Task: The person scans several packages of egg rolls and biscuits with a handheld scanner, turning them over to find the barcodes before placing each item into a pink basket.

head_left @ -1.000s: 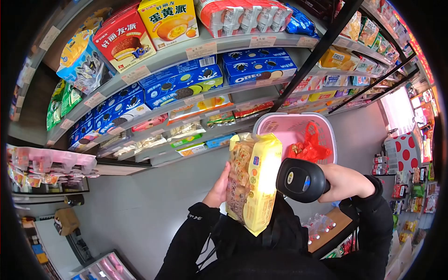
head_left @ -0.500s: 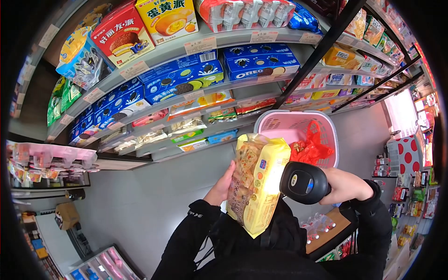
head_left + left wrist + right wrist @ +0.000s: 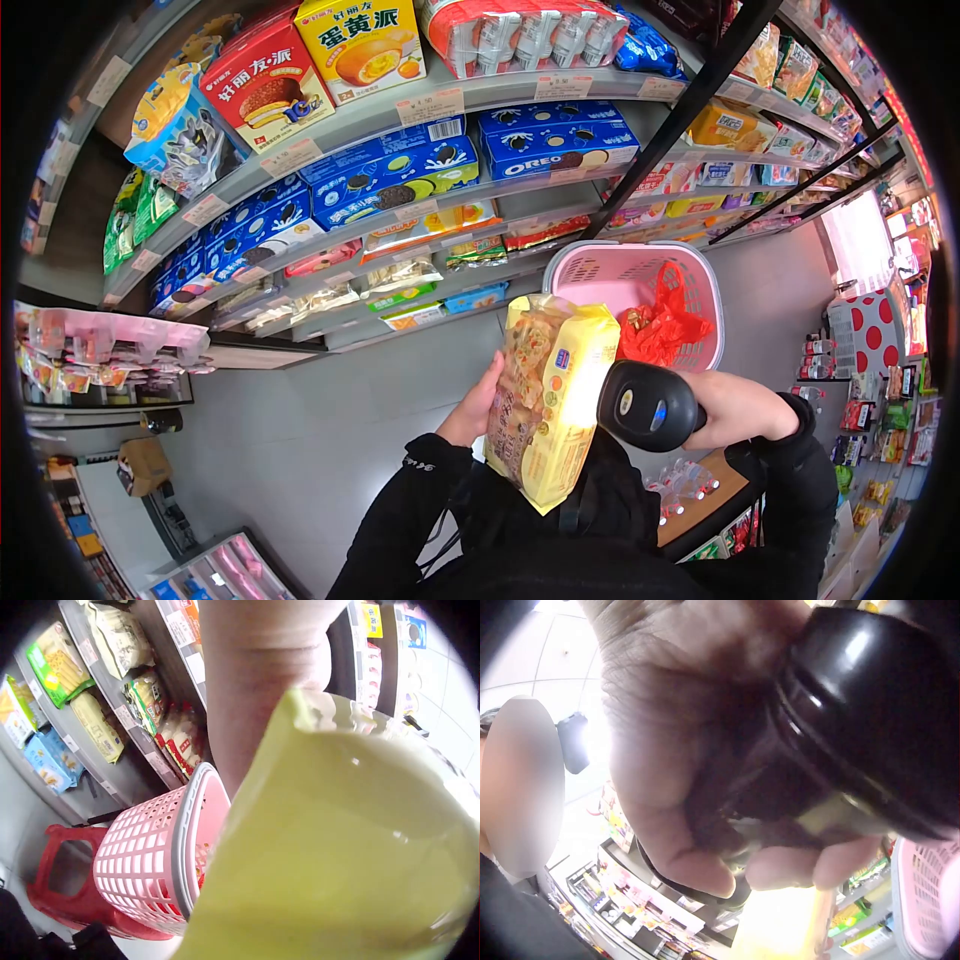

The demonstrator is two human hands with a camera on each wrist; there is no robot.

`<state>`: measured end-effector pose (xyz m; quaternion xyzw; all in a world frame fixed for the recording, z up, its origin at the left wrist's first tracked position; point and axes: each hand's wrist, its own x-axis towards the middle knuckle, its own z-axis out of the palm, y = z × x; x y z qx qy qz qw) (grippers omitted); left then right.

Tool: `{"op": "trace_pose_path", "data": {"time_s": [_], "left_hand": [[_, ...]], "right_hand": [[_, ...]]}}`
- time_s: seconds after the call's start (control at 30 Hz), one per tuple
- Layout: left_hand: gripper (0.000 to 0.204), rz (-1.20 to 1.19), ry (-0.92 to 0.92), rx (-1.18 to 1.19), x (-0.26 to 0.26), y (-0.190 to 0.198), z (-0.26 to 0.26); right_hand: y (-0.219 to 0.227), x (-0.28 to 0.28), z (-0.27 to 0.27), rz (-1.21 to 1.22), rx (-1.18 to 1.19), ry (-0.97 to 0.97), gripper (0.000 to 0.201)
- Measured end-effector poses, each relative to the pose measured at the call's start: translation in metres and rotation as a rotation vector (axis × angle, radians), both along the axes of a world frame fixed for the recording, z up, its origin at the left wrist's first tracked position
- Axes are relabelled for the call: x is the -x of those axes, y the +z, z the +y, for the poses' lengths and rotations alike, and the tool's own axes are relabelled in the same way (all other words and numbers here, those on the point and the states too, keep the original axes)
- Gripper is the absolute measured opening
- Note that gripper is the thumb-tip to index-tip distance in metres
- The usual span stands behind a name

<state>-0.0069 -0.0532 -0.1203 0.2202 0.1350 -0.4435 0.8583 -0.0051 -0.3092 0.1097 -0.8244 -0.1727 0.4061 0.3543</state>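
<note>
My left hand (image 3: pixel 472 405) holds a yellow packet of baked snacks (image 3: pixel 530 390) by its left side, tilted in front of my body. A clear window on the packet shows browned pieces inside. In the left wrist view the packet's plain yellow face (image 3: pixel 337 840) fills much of the picture. With fingers curled round its handle, my right hand (image 3: pixel 745 408) grips a black barcode scanner (image 3: pixel 650 405). The scanner's head is close to the packet's right side, where a bright white light falls. The right wrist view shows the fingers (image 3: pixel 780 868) wrapped round the scanner.
Beyond the packet, a pink basket (image 3: pixel 580 268) contains a red plastic bag (image 3: pixel 665 325); it sits on a red stool (image 3: pixel 64 915). Shelves hold blue Oreo boxes (image 3: pixel 390 180) and other snacks. Bottles (image 3: pixel 685 480) stand at lower right. Another person (image 3: pixel 521 787) appears in the right wrist view.
The packet has shifted slightly right and down. The scanner has moved slightly down with my right hand, still beside the packet, and its light stays on the packet's side.
</note>
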Motion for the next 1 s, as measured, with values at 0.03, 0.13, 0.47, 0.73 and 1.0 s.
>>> {"op": "trace_pose_path", "data": {"time_s": [0.03, 0.13, 0.47, 0.73, 1.0], "left_hand": [[0.058, -0.001, 0.000, 0.001, 0.000, 0.000, 0.000], [0.059, -0.002, -0.010, -0.046, 0.001, 0.000, 0.003], [0.059, -0.018, 0.077, -0.064, 0.025, -0.011, -0.004], [0.057, -0.011, 0.183, -0.148, 0.057, 0.008, -0.034], [0.060, 0.100, 0.294, -0.298, 0.085, 0.007, -0.047]], "right_hand": [[-0.001, 0.001, 0.001, -0.001, 0.001, 0.000, 0.051], [0.001, 0.001, 0.002, -0.065, -0.038, 0.040, 0.051], [0.003, 0.002, -0.012, 0.001, -0.039, 0.049, 0.055], [-0.040, 0.042, -0.060, 0.299, -0.386, -0.375, 0.056], [-0.112, 0.085, -0.057, 0.247, -0.717, -0.437, 0.062]]}}
